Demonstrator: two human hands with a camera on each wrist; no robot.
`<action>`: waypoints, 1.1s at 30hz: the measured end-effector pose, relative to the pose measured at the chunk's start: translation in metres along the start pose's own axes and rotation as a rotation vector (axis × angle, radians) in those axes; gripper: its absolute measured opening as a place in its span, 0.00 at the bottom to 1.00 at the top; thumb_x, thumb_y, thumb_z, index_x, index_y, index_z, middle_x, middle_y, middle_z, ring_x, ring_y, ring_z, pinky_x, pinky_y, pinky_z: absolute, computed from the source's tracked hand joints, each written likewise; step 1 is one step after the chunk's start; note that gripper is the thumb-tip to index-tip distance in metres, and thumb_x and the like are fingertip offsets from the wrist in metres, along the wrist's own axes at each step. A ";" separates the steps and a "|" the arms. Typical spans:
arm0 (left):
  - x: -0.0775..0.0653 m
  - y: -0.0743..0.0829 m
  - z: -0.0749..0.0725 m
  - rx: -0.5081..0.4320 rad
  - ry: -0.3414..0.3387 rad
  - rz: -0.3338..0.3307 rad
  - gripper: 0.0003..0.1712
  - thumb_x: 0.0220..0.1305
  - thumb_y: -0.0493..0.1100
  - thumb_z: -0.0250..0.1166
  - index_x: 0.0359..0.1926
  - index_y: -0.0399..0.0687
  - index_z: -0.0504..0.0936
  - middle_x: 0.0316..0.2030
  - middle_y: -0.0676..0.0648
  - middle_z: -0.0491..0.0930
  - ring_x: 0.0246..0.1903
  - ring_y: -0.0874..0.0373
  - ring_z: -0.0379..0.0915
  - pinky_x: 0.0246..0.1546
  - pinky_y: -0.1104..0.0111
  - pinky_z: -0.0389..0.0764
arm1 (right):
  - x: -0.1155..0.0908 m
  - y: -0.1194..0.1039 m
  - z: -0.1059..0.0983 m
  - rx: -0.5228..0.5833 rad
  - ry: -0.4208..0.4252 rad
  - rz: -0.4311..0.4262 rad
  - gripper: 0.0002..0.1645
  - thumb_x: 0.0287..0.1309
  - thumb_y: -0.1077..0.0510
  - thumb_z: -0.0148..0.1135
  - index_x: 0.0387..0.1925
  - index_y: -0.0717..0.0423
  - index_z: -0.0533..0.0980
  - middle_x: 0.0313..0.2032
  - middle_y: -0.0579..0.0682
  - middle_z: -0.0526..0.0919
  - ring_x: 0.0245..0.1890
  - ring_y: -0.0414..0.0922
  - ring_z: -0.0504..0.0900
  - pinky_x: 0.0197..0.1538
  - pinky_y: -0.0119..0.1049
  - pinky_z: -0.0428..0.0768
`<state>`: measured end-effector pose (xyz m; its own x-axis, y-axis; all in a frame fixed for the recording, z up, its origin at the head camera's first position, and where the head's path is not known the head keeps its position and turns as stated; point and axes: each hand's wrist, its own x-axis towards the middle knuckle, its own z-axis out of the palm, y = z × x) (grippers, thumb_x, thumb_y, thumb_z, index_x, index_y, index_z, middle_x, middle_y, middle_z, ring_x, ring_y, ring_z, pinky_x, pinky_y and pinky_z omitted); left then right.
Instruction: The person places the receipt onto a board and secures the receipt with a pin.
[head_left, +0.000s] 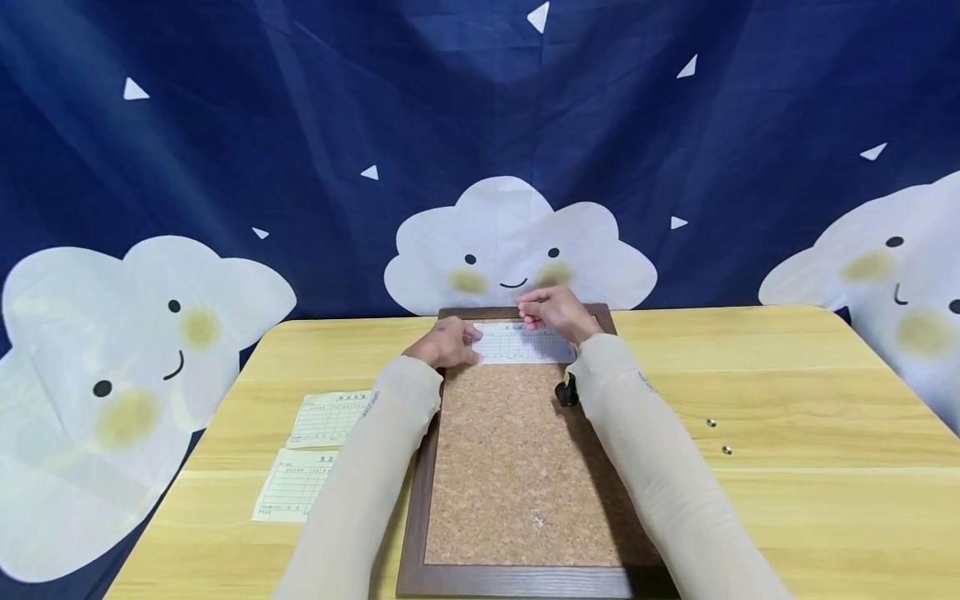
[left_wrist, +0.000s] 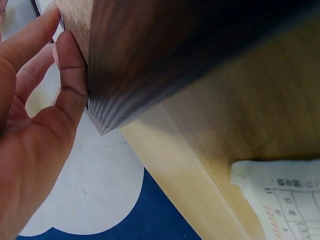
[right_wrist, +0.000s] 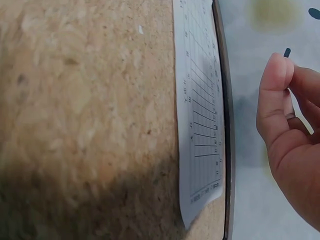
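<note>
Over wooden table [head_left: 787, 379], touches white form [head_left: 517, 344] under spread left hand [head_left: 447, 342]; with right hand [head_left: 558, 313], presses fingertips together, contents unclear.

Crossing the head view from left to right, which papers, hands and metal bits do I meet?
Nearer yellowish slip, farther yellowish slip, left hand, white slip, right hand, small metal piece, second metal piece.

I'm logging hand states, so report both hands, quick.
Left hand: open, fingertips on the white slip's left end.
Right hand: closed, thumb and forefinger together; whether they pinch anything cannot be told.
</note>
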<state>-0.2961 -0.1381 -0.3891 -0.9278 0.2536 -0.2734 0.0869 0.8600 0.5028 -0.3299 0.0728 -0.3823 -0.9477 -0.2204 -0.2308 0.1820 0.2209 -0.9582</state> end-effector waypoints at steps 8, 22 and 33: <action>0.000 0.000 0.002 -0.021 -0.008 -0.016 0.28 0.63 0.40 0.72 0.63 0.45 0.79 0.59 0.43 0.78 0.60 0.50 0.72 0.62 0.61 0.71 | 0.003 0.005 0.002 0.014 0.003 0.040 0.18 0.70 0.67 0.56 0.58 0.70 0.76 0.45 0.64 0.81 0.28 0.40 0.79 0.37 0.30 0.83; -0.001 0.001 0.003 -0.025 -0.005 -0.029 0.28 0.63 0.40 0.72 0.63 0.45 0.79 0.58 0.43 0.79 0.59 0.51 0.72 0.62 0.62 0.71 | 0.007 0.015 0.003 -0.063 -0.002 0.033 0.18 0.70 0.65 0.58 0.57 0.70 0.77 0.35 0.55 0.84 0.26 0.37 0.78 0.31 0.27 0.78; -0.001 0.001 0.000 -0.013 -0.002 -0.021 0.28 0.63 0.40 0.72 0.64 0.46 0.79 0.58 0.42 0.79 0.59 0.51 0.73 0.62 0.61 0.71 | 0.010 0.015 0.001 -0.117 -0.026 0.055 0.16 0.71 0.65 0.56 0.55 0.71 0.77 0.30 0.50 0.82 0.26 0.38 0.78 0.30 0.27 0.77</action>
<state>-0.2946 -0.1371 -0.3882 -0.9287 0.2368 -0.2854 0.0631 0.8594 0.5074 -0.3360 0.0728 -0.3996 -0.9297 -0.2294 -0.2882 0.2003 0.3420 -0.9181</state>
